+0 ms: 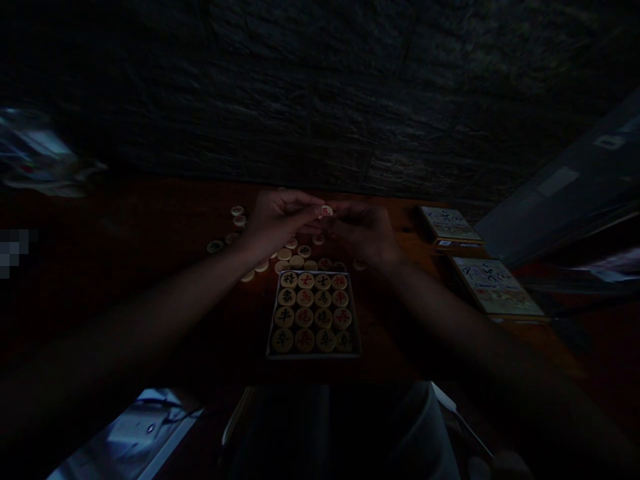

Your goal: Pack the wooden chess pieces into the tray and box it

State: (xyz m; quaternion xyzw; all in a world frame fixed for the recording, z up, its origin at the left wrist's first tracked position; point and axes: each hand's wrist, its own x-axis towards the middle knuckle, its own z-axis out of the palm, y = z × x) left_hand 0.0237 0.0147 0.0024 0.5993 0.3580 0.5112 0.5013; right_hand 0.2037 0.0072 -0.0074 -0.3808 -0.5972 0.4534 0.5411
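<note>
A round Chinese chess piece (325,211) with a red character is held up between my hands, over the far part of the table. My left hand (280,217) pinches its left side between thumb and fingers. On the other side, my right hand (367,230) has its fingers closed at the piece's right edge. Below them lie loose chess pieces (285,254), some face up and some with blank sides showing; the hands hide part of them. Nearer to me, a shallow square box (314,356) holds pieces in neat rows, with black and red characters facing up.
Two boxes with printed lids, one farther back (450,223) and one nearer (495,287), lie on the wooden table (390,320) at the right. A stone-textured wall (310,120) rises behind the table. At the far left is a pale, crumpled-looking object (43,157). The scene is dark.
</note>
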